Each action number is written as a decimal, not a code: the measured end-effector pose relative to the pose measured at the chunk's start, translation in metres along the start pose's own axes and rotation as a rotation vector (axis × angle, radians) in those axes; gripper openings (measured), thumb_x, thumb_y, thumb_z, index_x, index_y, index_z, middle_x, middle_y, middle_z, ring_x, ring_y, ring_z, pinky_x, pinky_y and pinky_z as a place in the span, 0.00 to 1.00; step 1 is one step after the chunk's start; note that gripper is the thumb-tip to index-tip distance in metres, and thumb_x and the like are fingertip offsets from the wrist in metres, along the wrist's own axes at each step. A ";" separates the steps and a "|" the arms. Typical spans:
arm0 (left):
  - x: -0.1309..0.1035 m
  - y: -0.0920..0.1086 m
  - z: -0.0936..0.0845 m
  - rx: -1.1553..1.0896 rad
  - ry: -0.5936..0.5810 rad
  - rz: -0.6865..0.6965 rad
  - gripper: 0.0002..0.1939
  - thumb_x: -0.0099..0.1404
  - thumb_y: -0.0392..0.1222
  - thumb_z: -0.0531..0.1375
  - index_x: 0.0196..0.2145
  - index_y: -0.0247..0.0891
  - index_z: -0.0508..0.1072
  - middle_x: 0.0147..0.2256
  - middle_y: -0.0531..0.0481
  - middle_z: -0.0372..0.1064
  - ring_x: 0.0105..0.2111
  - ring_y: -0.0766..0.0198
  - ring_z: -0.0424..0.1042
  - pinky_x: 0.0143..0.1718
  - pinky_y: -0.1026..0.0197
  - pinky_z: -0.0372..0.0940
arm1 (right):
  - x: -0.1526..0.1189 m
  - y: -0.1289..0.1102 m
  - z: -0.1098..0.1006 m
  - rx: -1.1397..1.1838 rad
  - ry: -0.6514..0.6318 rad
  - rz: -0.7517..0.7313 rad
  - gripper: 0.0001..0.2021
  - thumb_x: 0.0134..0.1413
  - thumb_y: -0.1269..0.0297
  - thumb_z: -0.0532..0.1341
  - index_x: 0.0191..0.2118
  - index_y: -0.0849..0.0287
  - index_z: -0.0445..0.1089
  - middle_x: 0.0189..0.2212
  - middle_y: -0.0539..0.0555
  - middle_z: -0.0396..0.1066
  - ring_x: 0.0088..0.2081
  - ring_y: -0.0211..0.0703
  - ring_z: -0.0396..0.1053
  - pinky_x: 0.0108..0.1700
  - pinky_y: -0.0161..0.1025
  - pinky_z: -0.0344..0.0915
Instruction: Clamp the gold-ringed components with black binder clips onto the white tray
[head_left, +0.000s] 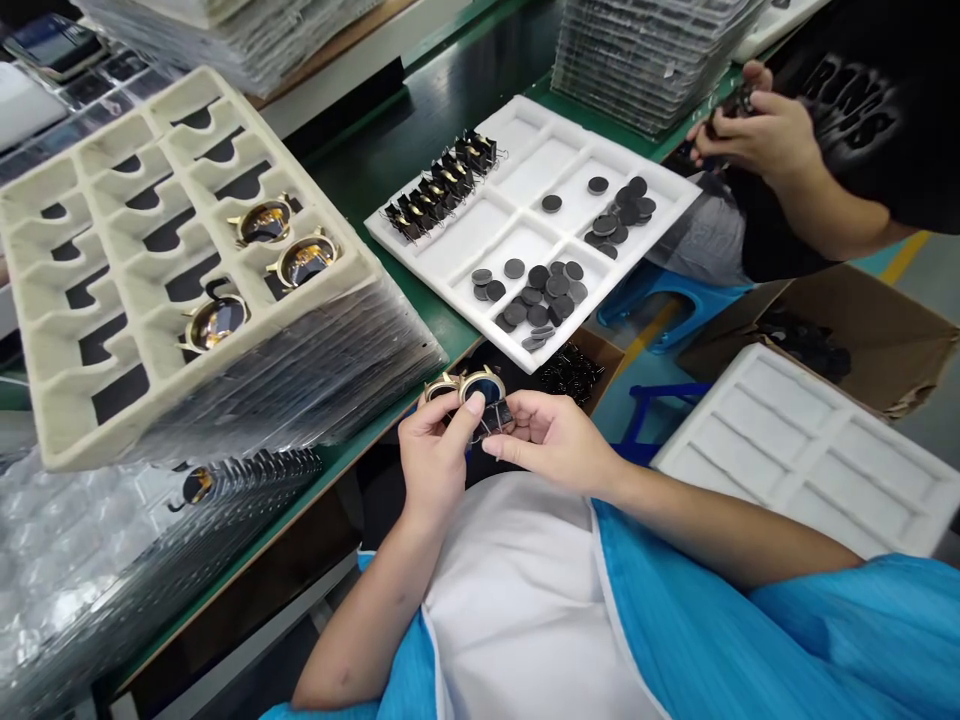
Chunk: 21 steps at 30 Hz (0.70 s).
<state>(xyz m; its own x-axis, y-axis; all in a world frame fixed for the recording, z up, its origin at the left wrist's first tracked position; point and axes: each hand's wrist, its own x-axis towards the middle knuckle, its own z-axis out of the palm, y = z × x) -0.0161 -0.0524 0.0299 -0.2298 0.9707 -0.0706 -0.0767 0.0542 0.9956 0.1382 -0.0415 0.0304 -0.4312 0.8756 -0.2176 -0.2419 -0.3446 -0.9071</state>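
In front of my body, my left hand point(439, 445) pinches two gold-rimmed watch cases point(482, 383) side by side, its thumb on the rim of the right one. My right hand point(551, 430) has its fingers closed on a black binder clip point(495, 416) with wire handles, right against that case. Whether the clip's jaws grip the case is hidden. Beyond my hands, a white tray point(450, 292) carries loose black discs point(557, 285) and a row of binder clips with gold pieces point(442, 188). To the left, a cream tray point(112, 400) holds three gold watch cases point(306, 260).
Stacked clear plastic trays point(322, 370) support the cream tray. Below the white tray is a box of black clips point(574, 375). At right are a blue stool point(675, 295), a cardboard box point(885, 330) and another white tray point(810, 450). A co-worker's hands point(772, 125) hold dark pieces.
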 end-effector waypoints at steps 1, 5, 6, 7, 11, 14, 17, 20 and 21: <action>0.000 0.000 -0.001 -0.004 0.005 -0.003 0.10 0.62 0.49 0.69 0.33 0.41 0.84 0.34 0.50 0.77 0.38 0.59 0.72 0.45 0.58 0.66 | -0.001 0.000 -0.001 0.000 -0.014 0.012 0.18 0.44 0.57 0.77 0.37 0.59 0.73 0.30 0.50 0.75 0.31 0.40 0.74 0.34 0.38 0.74; 0.002 0.008 0.001 -0.102 0.078 -0.009 0.13 0.63 0.51 0.69 0.27 0.40 0.81 0.27 0.53 0.72 0.33 0.64 0.69 0.40 0.61 0.65 | -0.004 0.005 -0.006 0.018 -0.082 0.024 0.18 0.45 0.58 0.77 0.36 0.59 0.72 0.30 0.51 0.75 0.30 0.40 0.74 0.34 0.37 0.74; 0.002 0.011 0.003 -0.146 0.091 -0.013 0.13 0.62 0.51 0.69 0.27 0.40 0.81 0.27 0.53 0.71 0.32 0.65 0.69 0.39 0.62 0.65 | -0.004 0.008 -0.008 0.035 -0.106 0.018 0.18 0.46 0.58 0.77 0.38 0.59 0.71 0.34 0.52 0.75 0.33 0.40 0.75 0.37 0.38 0.75; 0.001 0.014 0.005 -0.190 0.093 -0.023 0.13 0.62 0.52 0.70 0.27 0.40 0.80 0.28 0.53 0.72 0.33 0.65 0.69 0.40 0.62 0.65 | -0.003 0.010 -0.009 0.052 -0.130 0.014 0.20 0.47 0.58 0.76 0.42 0.58 0.71 0.39 0.53 0.75 0.36 0.41 0.76 0.39 0.39 0.76; -0.004 0.024 0.014 -0.281 0.019 -0.111 0.13 0.61 0.53 0.70 0.34 0.40 0.83 0.36 0.49 0.77 0.38 0.61 0.73 0.44 0.59 0.68 | 0.001 0.014 -0.008 -0.076 -0.145 -0.001 0.22 0.51 0.55 0.73 0.48 0.57 0.70 0.40 0.52 0.73 0.31 0.38 0.71 0.30 0.36 0.71; -0.008 0.028 0.018 -0.281 -0.002 -0.165 0.14 0.62 0.54 0.69 0.36 0.40 0.83 0.38 0.47 0.78 0.39 0.59 0.75 0.44 0.58 0.69 | 0.003 0.008 -0.002 -0.293 -0.055 -0.062 0.13 0.56 0.55 0.69 0.38 0.60 0.73 0.29 0.49 0.72 0.29 0.38 0.68 0.31 0.35 0.65; -0.010 0.026 0.018 -0.285 0.015 -0.183 0.13 0.62 0.52 0.69 0.35 0.40 0.84 0.38 0.47 0.79 0.38 0.59 0.75 0.43 0.58 0.70 | 0.004 0.002 0.002 -0.389 -0.031 -0.082 0.13 0.56 0.55 0.69 0.32 0.60 0.73 0.26 0.48 0.70 0.28 0.37 0.65 0.31 0.35 0.60; -0.010 0.021 0.018 -0.283 0.027 -0.169 0.12 0.63 0.51 0.69 0.36 0.40 0.85 0.38 0.46 0.79 0.43 0.57 0.75 0.47 0.57 0.69 | 0.005 0.001 0.003 -0.402 -0.039 -0.092 0.17 0.57 0.53 0.67 0.25 0.60 0.70 0.22 0.47 0.67 0.26 0.36 0.61 0.30 0.35 0.57; -0.011 0.019 0.017 -0.274 0.029 -0.160 0.11 0.63 0.50 0.68 0.36 0.40 0.85 0.38 0.46 0.79 0.44 0.56 0.75 0.48 0.57 0.68 | 0.005 0.001 0.002 -0.397 -0.043 -0.094 0.18 0.58 0.52 0.66 0.24 0.60 0.70 0.21 0.47 0.65 0.25 0.36 0.60 0.29 0.35 0.56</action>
<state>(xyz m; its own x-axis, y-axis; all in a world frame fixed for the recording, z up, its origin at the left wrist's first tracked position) 0.0017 -0.0577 0.0508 -0.2215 0.9476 -0.2304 -0.3720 0.1363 0.9182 0.1334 -0.0381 0.0289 -0.4615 0.8791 -0.1193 0.0683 -0.0988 -0.9928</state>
